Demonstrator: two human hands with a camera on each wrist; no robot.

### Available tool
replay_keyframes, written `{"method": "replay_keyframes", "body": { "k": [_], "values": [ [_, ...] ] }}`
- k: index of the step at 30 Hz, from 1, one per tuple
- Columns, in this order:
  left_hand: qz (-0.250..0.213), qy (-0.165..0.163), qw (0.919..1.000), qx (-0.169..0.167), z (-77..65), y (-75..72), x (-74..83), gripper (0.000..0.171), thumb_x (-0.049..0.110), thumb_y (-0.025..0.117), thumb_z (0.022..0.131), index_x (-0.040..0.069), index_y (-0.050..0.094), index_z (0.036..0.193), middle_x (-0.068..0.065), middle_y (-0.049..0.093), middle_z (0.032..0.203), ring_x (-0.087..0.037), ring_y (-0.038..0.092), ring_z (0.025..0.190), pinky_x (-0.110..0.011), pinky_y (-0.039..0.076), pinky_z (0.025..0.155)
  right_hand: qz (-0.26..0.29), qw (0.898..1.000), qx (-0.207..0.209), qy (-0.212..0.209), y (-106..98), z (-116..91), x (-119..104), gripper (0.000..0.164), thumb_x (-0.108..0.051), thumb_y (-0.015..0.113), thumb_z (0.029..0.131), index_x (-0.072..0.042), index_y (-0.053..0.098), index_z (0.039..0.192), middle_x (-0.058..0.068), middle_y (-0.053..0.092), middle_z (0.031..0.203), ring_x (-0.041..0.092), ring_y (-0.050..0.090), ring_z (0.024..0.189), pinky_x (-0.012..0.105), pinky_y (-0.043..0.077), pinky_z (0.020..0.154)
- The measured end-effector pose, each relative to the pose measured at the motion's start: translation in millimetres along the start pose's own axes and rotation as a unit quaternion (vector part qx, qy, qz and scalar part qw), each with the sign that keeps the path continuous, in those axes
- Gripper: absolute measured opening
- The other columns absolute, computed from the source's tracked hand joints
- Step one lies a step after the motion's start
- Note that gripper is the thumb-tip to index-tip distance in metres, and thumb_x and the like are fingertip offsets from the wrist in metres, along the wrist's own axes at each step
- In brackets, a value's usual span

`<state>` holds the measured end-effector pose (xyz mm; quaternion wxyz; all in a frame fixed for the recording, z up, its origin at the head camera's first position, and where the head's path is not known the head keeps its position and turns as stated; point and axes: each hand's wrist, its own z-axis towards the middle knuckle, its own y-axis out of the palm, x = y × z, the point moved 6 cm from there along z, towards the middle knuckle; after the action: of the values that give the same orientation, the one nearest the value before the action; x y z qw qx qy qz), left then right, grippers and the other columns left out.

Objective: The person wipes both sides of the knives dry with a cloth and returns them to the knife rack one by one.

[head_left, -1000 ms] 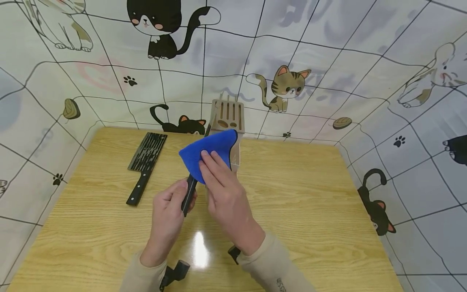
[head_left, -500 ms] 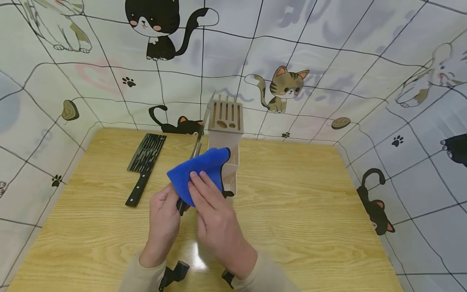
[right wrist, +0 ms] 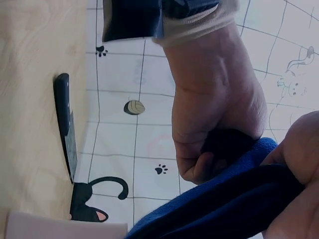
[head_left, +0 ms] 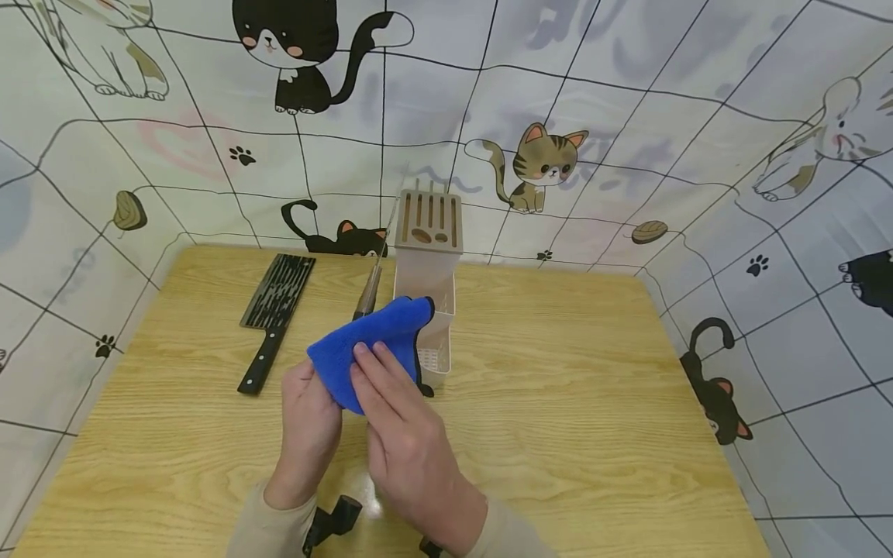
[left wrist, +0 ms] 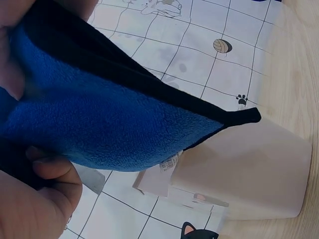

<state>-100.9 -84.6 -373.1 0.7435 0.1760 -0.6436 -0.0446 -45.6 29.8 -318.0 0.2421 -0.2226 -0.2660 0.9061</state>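
In the head view my left hand (head_left: 309, 418) grips the black handle of a knife, now mostly covered. The knife's narrow metal blade (head_left: 370, 291) points away toward the back wall, nearly edge-on. My right hand (head_left: 412, 446) holds a blue cloth (head_left: 339, 368) with dark edging folded over the knife near the handle, its fingers stretched along the top of the cloth. From the left wrist, a short piece of blade (left wrist: 93, 180) shows beneath the cloth. The right wrist view has the left fingers (right wrist: 187, 162) curled round the dark handle beside the cloth.
A cleaver (head_left: 279, 310) with a black handle lies on the wooden table (head_left: 558, 387) to the left. Behind the cloth stands a pale knife holder (head_left: 430, 225) with a slotted top. Cat-patterned sheeting (head_left: 600, 201) lines the back and sides.
The cloth and right hand have slid down the knife toward the left hand, exposing more of the blade and covering the handle. The left hand has shifted slightly left and down.
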Motion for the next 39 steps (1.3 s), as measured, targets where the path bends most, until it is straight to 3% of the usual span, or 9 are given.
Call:
{"method": "replay_keyframes", "body": {
  "k": [7, 13, 19, 23, 26, 33, 39],
  "values": [
    [0.037, 0.001, 0.9993, -0.008, 3.0, 2.0, -0.8, 0.035, 0.020, 0.046, 0.104, 0.004, 0.072, 0.089, -0.005, 0.069, 0.077, -0.012, 0.060, 0.069, -0.026, 0.052, 0.061, -0.012, 1.000, 0.003, 0.020, 1, 8, 13, 0.039, 0.004, 0.036, 0.096, 0.005, 0.059, 0.127, 0.016, 0.054, 0.138, 0.032, 0.048, 0.132, 0.038, 0.040, 0.106],
    [0.046, 0.005, 0.9981, -0.042, 3.0, 6.7, -0.7, 0.042, 0.019, 0.045, 0.104, -0.004, 0.061, 0.073, -0.007, 0.054, 0.061, -0.015, 0.048, 0.054, -0.027, 0.043, 0.048, -0.015, 0.999, 0.017, 0.034, 1, 15, 28, 0.038, 0.007, 0.044, 0.092, 0.006, 0.060, 0.126, 0.016, 0.055, 0.137, 0.030, 0.049, 0.131, 0.036, 0.041, 0.105],
    [0.049, 0.011, 0.9946, -0.091, 0.4, 11.0, -2.7, 0.035, 0.016, 0.049, 0.103, -0.010, 0.061, 0.081, -0.009, 0.054, 0.063, -0.015, 0.046, 0.052, -0.026, 0.039, 0.045, -0.001, 0.997, 0.018, 0.077, -4, 22, 50, 0.039, 0.008, 0.051, 0.091, 0.005, 0.058, 0.129, 0.015, 0.053, 0.140, 0.027, 0.047, 0.133, 0.033, 0.039, 0.106],
    [0.042, 0.004, 0.9909, -0.128, -1.4, 14.9, -4.9, 0.029, 0.013, 0.052, 0.101, -0.011, 0.062, 0.088, -0.008, 0.055, 0.067, -0.014, 0.047, 0.053, -0.026, 0.038, 0.044, 0.021, 0.993, 0.024, 0.115, -8, 25, 65, 0.040, 0.008, 0.050, 0.092, 0.004, 0.057, 0.131, 0.014, 0.051, 0.142, 0.023, 0.045, 0.134, 0.033, 0.038, 0.106],
    [0.039, -0.006, 0.9898, -0.137, -2.1, 16.5, -5.8, 0.033, 0.016, 0.050, 0.102, -0.013, 0.062, 0.092, -0.008, 0.056, 0.068, -0.013, 0.049, 0.053, -0.025, 0.039, 0.044, 0.040, 0.990, 0.030, 0.131, -9, 26, 71, 0.040, 0.008, 0.048, 0.093, 0.003, 0.056, 0.132, 0.014, 0.050, 0.143, 0.023, 0.046, 0.133, 0.033, 0.040, 0.105],
    [0.028, -0.046, 0.9905, -0.127, -2.6, 15.5, -7.6, 0.052, 0.029, 0.041, 0.105, -0.018, 0.060, 0.092, -0.010, 0.059, 0.069, -0.014, 0.053, 0.054, -0.027, 0.046, 0.047, 0.047, 0.993, 0.027, 0.109, -7, 21, 62, 0.041, 0.009, 0.049, 0.091, 0.006, 0.056, 0.131, 0.017, 0.051, 0.141, 0.026, 0.046, 0.133, 0.034, 0.039, 0.105],
    [0.017, -0.044, 0.9923, -0.114, -0.1, 12.9, -6.7, 0.053, 0.030, 0.040, 0.106, -0.015, 0.058, 0.084, -0.008, 0.060, 0.068, -0.014, 0.055, 0.054, -0.028, 0.049, 0.048, 0.036, 0.996, 0.017, 0.075, -3, 17, 48, 0.040, 0.008, 0.052, 0.090, 0.006, 0.057, 0.130, 0.018, 0.052, 0.140, 0.028, 0.046, 0.133, 0.035, 0.039, 0.106]
  ]
}}
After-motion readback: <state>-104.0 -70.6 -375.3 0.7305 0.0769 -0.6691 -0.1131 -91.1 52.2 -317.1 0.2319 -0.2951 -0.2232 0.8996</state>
